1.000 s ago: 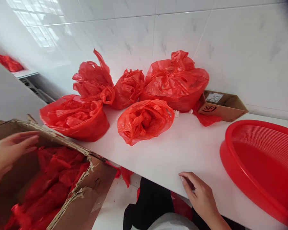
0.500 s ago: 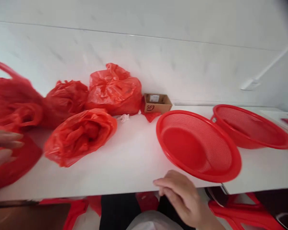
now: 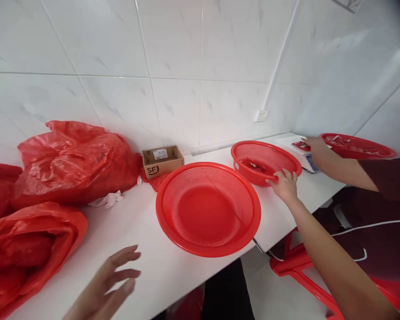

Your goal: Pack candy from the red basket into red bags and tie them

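My right hand [image 3: 285, 183] reaches out to the right, its fingers curled over the near rim of the far red mesh basket [image 3: 250, 175], which has a few small red pieces inside. My left hand [image 3: 103, 284] hovers open over the front edge of the white table [image 3: 143, 231], fingers spread, holding nothing. Between the two hands sits a larger red mesh basket [image 3: 206, 253] with nothing in it, overhanging the table's front edge a little.
Bulging red plastic bags lie at the left: one [image 3: 76, 160] by the wall, another [image 3: 26, 249] nearer me. A small cardboard box [image 3: 162, 161] stands against the tiles. At the right, another person's hand [image 3: 315, 146] rests by a white device, beside a third red basket [image 3: 356, 146]. A red stool [image 3: 296, 266] stands below.
My view has swung right, away from the bags and the torn carton. My right hand left the table edge and went out to the far basket's rim. Another person has come into view.
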The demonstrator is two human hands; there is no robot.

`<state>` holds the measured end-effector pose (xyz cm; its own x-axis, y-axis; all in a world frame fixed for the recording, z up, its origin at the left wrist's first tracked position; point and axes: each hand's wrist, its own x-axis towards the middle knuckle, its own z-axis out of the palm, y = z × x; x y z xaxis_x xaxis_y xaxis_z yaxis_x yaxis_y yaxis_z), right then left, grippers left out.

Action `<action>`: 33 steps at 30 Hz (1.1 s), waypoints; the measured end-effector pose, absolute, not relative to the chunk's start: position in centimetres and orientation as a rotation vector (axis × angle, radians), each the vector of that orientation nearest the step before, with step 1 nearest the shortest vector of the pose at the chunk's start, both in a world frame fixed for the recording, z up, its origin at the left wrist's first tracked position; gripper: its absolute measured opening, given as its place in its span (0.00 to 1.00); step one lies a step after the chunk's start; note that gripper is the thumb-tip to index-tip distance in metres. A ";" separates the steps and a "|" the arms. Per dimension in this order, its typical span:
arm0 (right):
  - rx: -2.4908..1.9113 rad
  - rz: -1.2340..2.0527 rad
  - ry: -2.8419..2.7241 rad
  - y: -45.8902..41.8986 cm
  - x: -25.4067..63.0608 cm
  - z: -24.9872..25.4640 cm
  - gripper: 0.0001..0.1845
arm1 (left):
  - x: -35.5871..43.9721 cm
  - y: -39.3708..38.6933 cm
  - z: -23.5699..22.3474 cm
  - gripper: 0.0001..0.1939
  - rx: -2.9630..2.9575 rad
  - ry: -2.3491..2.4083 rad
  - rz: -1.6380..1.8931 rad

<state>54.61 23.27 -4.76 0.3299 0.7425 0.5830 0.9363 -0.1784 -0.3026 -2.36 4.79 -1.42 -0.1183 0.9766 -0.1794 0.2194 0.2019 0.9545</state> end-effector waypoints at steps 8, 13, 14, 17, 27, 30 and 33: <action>-1.524 -0.716 -1.463 21.9 54.0 1.5 0.19 | 6.2 6.2 0.6 0.42 0.809 1.181 0.912; -1.283 -0.708 -1.504 16.2 47.0 7.8 0.12 | 10.5 11.2 -1.8 0.41 1.113 0.967 0.813; -1.245 -0.668 -1.509 15.1 45.2 8.8 0.12 | 11.7 12.1 -2.5 0.39 1.250 0.929 0.717; -1.170 -0.445 -1.564 11.9 40.1 10.3 0.10 | 14.9 12.8 -4.2 0.42 1.371 0.859 0.559; -1.024 0.369 -1.818 7.4 34.5 4.5 0.09 | 5.8 4.4 -4.4 0.22 1.487 0.978 0.577; -1.111 0.275 -1.847 8.5 34.5 2.2 0.13 | 0.2 3.2 -4.1 0.18 1.492 1.328 0.684; -1.113 0.051 -1.890 10.0 33.8 -0.2 0.10 | -5.6 2.8 -3.8 0.18 1.567 1.786 0.987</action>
